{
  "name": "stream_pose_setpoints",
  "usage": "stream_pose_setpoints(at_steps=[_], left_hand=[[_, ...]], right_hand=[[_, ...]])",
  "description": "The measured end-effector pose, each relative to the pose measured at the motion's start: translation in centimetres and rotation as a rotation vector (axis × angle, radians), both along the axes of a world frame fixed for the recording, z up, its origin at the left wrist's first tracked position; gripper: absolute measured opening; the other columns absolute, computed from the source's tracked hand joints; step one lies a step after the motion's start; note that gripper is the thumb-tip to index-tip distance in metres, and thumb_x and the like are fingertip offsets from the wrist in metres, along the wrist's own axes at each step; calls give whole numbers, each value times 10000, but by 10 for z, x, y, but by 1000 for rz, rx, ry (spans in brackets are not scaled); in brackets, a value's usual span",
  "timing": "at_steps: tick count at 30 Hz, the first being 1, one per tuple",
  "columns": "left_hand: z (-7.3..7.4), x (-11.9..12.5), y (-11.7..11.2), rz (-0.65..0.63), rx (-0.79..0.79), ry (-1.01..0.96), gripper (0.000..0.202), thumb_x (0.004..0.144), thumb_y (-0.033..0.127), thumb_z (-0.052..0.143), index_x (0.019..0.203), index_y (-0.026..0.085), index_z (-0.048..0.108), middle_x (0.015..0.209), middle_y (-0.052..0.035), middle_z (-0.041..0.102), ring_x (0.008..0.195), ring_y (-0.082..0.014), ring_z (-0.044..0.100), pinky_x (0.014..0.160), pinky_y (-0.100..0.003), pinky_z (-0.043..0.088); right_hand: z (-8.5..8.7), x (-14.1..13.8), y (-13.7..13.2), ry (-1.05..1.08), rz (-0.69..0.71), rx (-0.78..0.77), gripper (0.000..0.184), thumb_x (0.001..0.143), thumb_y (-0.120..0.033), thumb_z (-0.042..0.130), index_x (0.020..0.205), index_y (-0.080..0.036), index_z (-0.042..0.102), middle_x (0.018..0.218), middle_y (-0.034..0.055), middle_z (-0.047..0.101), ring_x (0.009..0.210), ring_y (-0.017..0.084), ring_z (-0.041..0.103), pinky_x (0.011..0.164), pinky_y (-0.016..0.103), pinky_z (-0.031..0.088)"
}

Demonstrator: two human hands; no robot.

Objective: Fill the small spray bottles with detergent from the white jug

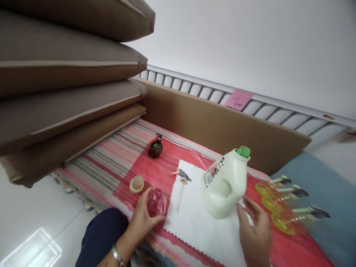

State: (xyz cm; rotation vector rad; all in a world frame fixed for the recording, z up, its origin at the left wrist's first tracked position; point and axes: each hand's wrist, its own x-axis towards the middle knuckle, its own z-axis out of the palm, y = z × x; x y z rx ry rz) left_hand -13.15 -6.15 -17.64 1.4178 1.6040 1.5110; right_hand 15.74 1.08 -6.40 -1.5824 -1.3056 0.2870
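My left hand [142,218] is wrapped round a small pink see-through bottle [157,202] standing at the near edge of a red striped cloth [164,167]. Its cap [137,184], a beige round lid, lies just to the left. My right hand [254,231] is at the base of a large white jug with a green cap [226,182], which leans on a white cloth [194,215]; the fingers are spread and blurred, close to the jug but not clearly gripping it.
A dark pump bottle [155,147] stands farther back. Small scissors [183,174] lie on the white cloth. Yellow-ringed tools [280,207] lie at right. A cardboard panel [222,126] stands behind, and stacked brown cushions [69,85] loom at left.
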Motion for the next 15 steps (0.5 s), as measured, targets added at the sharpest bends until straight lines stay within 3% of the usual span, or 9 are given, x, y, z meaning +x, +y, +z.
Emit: stream_pose_setpoints(at_steps=[2,5,9,12,15], left_hand=[[1,1,0,11,6,6,837,589,253,761,1314,188,348,1321,-132,468,1245,-306,426,1069,-519,301],[3,3,-1,22,-14,22,804,592,228,748,1294,181,360,1302,-127,480,1233,-296,436,1068,-510,307],[6,5,-5,-5,-47,27,797,574,185,747,1277,178,371,1309,-132,470,1244,-299,422,1076,-519,293],[7,7,-8,-21,-74,11,795,571,159,736,1279,176,376,1323,-140,458,1263,-309,399,1081,-535,278],[9,7,-11,-28,-82,7,811,567,159,739,1291,174,372,1335,-148,449,1274,-318,383,1084,-545,271]], right_hand=[[2,-23,2,-12,185,-136,475,696,-538,577,1036,-206,581,1077,104,630,960,290,587,844,408,429],[-6,-64,30,-17,406,-428,320,716,-483,616,884,-211,636,885,56,675,718,210,629,671,335,488],[-26,-104,84,-79,361,-752,314,847,-464,523,808,-164,606,693,-4,622,495,91,535,466,244,449],[-39,-120,110,-133,311,-917,349,870,-481,493,819,-152,597,669,-19,598,504,82,527,473,237,464],[-47,-130,119,-178,284,-915,285,865,-425,533,872,-150,607,773,5,626,607,105,577,545,261,504]])
